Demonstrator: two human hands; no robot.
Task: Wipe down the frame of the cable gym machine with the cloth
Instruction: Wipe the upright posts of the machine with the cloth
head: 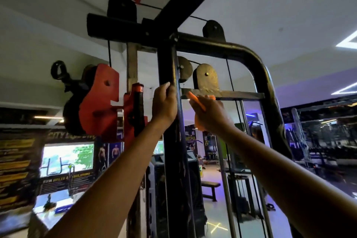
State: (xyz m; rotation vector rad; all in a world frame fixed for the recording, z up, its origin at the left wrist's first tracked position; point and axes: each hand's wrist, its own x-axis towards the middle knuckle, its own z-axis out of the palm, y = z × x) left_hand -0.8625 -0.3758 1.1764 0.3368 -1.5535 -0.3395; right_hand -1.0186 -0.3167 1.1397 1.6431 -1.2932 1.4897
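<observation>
1. The left hand [164,105] is gripping the black upright post [170,67] of the frame, fingers curling round it; it is steadying the person.
2. The right hand [209,114] is clutching the orange cloth [199,121] and pressing it up by the flat crossbar [241,95], just under a pulley [206,79].
3. The cloth's loose corner could be snagging in the pulley or on the cable [229,75] if wiping too near; fingers risk pinching there too.
</observation>
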